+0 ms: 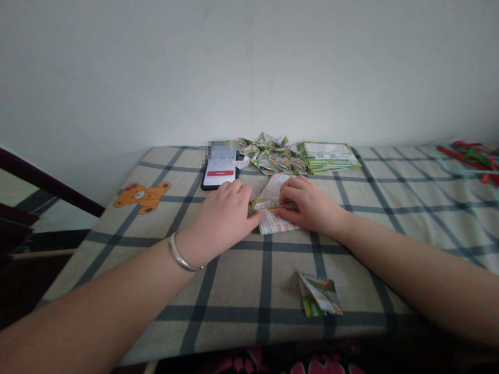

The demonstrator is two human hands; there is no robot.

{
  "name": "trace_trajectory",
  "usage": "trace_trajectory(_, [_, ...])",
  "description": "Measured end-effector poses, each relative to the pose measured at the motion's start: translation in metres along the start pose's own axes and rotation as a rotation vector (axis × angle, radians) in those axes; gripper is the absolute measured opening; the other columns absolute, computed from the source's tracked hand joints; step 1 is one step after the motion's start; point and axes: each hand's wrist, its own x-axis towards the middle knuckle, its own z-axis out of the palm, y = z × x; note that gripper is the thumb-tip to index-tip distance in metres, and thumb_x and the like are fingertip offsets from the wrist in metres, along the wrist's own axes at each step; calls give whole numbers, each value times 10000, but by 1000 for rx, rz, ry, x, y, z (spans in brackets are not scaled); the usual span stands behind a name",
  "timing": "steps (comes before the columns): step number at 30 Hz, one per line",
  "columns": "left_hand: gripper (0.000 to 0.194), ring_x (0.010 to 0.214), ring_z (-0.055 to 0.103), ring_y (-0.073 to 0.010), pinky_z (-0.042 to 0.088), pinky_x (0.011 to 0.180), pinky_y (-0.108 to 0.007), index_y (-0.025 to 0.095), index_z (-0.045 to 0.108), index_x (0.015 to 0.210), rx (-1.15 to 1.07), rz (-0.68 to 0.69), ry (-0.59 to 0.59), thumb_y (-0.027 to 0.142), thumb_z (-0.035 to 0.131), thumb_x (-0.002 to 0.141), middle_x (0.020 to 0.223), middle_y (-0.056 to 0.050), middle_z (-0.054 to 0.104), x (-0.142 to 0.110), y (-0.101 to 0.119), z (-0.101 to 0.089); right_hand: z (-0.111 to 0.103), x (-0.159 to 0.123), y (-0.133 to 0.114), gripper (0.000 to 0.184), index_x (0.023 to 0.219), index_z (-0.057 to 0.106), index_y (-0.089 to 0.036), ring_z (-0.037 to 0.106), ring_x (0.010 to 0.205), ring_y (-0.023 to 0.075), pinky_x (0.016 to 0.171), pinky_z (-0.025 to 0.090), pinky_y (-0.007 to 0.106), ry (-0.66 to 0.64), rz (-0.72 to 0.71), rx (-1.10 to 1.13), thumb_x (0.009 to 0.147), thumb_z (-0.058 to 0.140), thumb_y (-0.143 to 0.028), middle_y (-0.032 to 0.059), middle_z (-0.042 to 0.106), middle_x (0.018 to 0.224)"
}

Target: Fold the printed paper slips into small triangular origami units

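A printed paper sheet (277,223), partly folded, lies on the checked tablecloth between my hands. My left hand (229,212) grips its left edge, thumb on the paper and fingers curled. From the other side my right hand (306,203) pinches the paper with thumb and bent fingers, hiding part of it. Nearer to me rests a small folded paper piece (320,295) with green and white print. Behind my hands is a pile of folded paper pieces (273,153). To the right of that pile sits a flat stack of printed sheets (329,155).
A phone (219,169) with a lit screen lies left of the pile. Farther left there is a flat orange bear figure (142,197). At the far right a light-green tray (460,166) holds red and green items. The table meets a white wall (249,67).
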Motion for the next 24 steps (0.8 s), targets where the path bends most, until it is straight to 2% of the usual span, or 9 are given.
trace_trajectory(7, [279,936,558,-250,476,856,-406,174,549,861,-201,-22,-29,435,644,834,923,-57,562,6,-6,5,-1,0,-5,181,797,590,-167,530,858,216,766,419,338,-17,-15,-26,906,585,-310,83,607,888])
trace_trajectory(12, [209,870,549,-227,460,794,-385,185,526,827,-275,23,8,376,610,851,875,-41,571,9,-7,7,1,-1,-4,153,820,583,-170,561,965,227,853,433,351,45,-28,60,918,558,-285,121,636,1060])
trace_trajectory(17, [163,767,556,-191,433,679,-332,195,522,851,-356,29,49,323,621,841,800,-10,585,10,-7,7,-1,1,-3,128,800,558,-188,532,798,203,739,400,329,36,46,42,893,584,-272,63,634,830])
trace_trajectory(24, [145,737,583,-155,431,645,-281,193,531,915,-478,-8,86,248,635,831,804,1,601,11,-6,5,-2,1,-2,107,826,579,-181,543,760,182,713,392,301,102,78,85,882,614,-264,40,628,789])
